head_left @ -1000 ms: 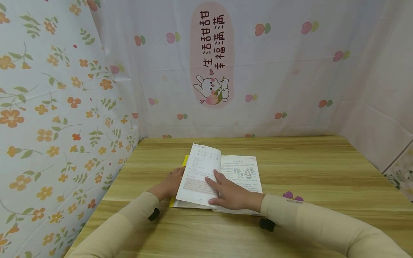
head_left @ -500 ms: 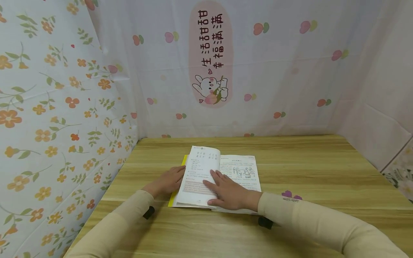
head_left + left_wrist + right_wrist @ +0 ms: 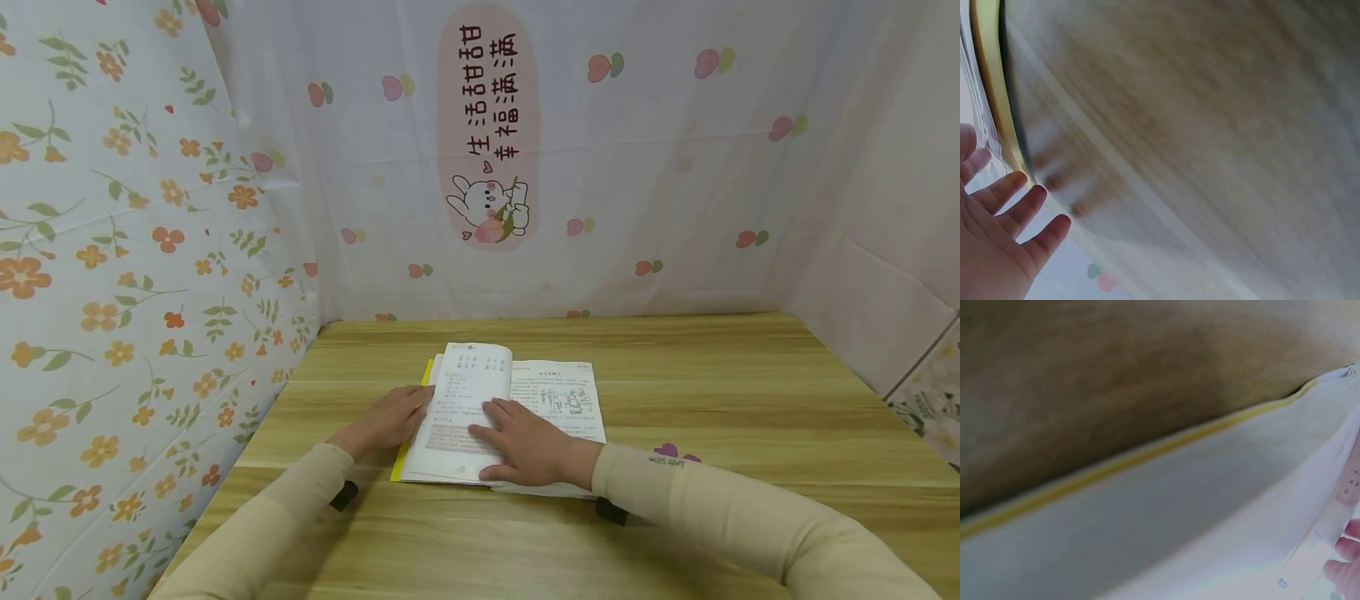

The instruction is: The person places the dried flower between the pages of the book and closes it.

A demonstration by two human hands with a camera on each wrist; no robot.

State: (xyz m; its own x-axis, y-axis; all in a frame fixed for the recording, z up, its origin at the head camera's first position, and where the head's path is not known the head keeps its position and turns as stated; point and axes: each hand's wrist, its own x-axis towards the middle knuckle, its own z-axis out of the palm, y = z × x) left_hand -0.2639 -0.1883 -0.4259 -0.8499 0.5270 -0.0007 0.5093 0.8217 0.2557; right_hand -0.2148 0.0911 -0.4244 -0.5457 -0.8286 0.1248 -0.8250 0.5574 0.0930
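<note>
An open book (image 3: pixel 465 454) with a yellow cover edge lies on the wooden table (image 3: pixel 697 392). Its left page curves up slightly near the spine, and the right page carries printed text and a line drawing. My right hand (image 3: pixel 528 446) rests on the book across the spine, fingers spread and pointing left onto the left page. At the book's left edge is my left hand (image 3: pixel 390 421), its fingertips right at the yellow cover. The left wrist view shows those fingers (image 3: pixel 1025 209) extended and spread beside the page edges. Only a few right fingertips (image 3: pixel 1347 550) show in the right wrist view.
A white curtain (image 3: pixel 645 167) with fruit prints and a rabbit picture hangs behind the table. Floral cloth (image 3: pixel 135 292) lines the left side. A purple flower mark (image 3: pixel 675 452) shows on the table beside the right sleeve.
The turned left page has settled lower and flatter onto the left side of the book. My right hand has shifted slightly left on it; my left hand now lies just outside the edge.
</note>
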